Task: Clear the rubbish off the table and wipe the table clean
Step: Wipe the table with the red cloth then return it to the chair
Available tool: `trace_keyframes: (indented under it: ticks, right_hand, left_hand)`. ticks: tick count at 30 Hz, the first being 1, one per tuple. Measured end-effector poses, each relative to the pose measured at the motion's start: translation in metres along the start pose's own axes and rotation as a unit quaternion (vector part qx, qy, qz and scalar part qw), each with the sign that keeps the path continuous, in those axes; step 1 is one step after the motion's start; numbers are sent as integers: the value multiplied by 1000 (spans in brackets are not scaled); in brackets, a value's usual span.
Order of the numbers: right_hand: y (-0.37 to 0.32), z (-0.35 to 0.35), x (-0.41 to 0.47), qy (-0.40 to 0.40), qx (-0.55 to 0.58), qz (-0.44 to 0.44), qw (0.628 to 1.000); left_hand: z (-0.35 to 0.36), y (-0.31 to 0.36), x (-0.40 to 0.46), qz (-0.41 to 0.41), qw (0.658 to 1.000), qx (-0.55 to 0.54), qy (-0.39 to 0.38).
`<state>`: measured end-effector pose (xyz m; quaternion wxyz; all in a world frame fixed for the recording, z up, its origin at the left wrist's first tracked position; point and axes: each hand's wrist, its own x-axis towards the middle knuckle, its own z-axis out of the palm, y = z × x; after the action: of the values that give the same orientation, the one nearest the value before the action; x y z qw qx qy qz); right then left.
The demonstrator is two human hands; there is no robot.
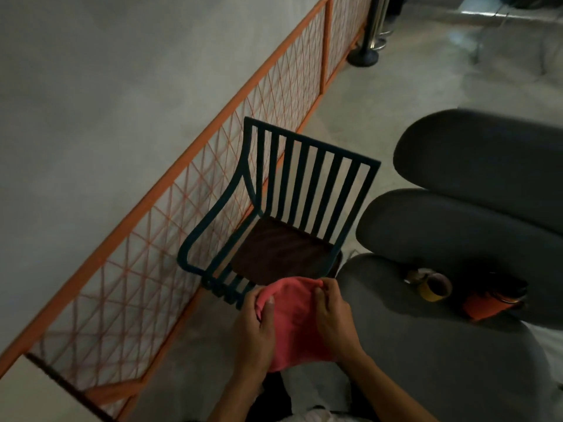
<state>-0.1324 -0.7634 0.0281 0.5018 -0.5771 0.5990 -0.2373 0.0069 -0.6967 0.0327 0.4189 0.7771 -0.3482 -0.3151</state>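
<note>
Nearest the camera, both hands are busy with a pink cloth (292,327) held in front of the body, off the desk. The left hand (256,327) has its fingers (269,309) closed on the cloth's left edge, thumb on top, and the right hand (333,318) pinches the upper right edge, so the cloth is bunched and stretched between them.

The dark rounded desk (411,354) lies just to the right of the hands. On it the rubbish has not been cleared: a yellow cup (434,287) stands near the far edge, with an orange cup (493,303) lying just beside it (the light is too dim to tell whether either holds anything). Something pale and crumpled sits behind the yellow cup, too small to name.

By my reading the task is at its start: the cloth is in hand but not touching the desk, no wiping shows, and both cups remain to be removed. A slatted chair (283,202) stands beyond the hands.
</note>
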Motion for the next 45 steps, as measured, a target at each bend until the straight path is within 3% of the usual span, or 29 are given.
trace_keyframes:
  ticks: [11, 23, 31, 40, 45]
  right_hand:
    - [-18, 67, 23, 59, 14, 69, 996]
    - [-7, 74, 57, 10, 47, 91, 995]
    - [18, 71, 99, -10, 40, 134, 990]
    - [67, 101, 175, 66, 24, 220, 973]
    - [99, 129, 234, 94, 39, 251, 963]
  left_hand:
    - [-43, -37, 71, 4, 997, 32, -73]
    - [-38, -31, 90, 1, 994, 88, -64]
    - [-1, -49, 125, -17, 992, 106, -71]
    - [56, -109, 226, -5, 967, 172, -186]
    - [92, -140, 290, 11, 956, 204, -209]
